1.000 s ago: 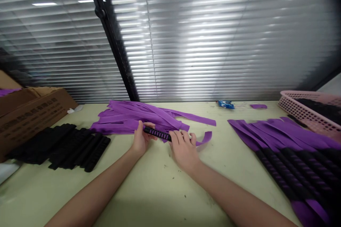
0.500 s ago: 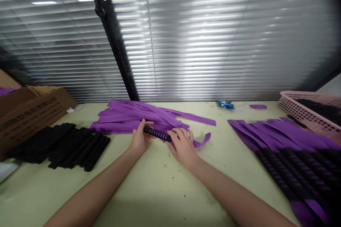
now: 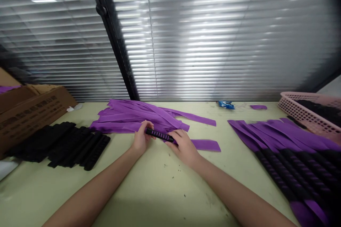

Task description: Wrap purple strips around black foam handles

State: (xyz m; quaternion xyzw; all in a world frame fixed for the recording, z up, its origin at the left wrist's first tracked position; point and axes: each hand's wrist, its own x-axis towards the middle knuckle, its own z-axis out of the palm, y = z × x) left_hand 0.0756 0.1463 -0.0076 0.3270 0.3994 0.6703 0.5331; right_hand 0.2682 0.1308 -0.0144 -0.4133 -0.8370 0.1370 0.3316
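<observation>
A slotted black foam tube (image 3: 161, 135) with purple showing through its slots is held between both hands above the table. My left hand (image 3: 142, 137) closes around its left end. Around its right end, the fingers of my right hand (image 3: 183, 146) are wrapped. A purple fabric strip (image 3: 206, 145) sticks out to the right from behind my right hand; whether it joins the tube is hidden. Just behind the hands lies a heap of purple strips (image 3: 133, 113). Several plain black tubes (image 3: 92, 149) lie side by side to the left.
On the right, black tubes threaded with purple strips (image 3: 298, 170) lie in a row. Behind them stands a pink basket (image 3: 293, 104) with black pieces inside. A cardboard box (image 3: 39, 113) is at left. A blue wrapper (image 3: 226, 105) and a purple scrap (image 3: 258, 107) lie near the blinds.
The purple strip's end by my right hand has gone from curled up to stretched flat and farther right. The tube has shifted slightly right in my hands.
</observation>
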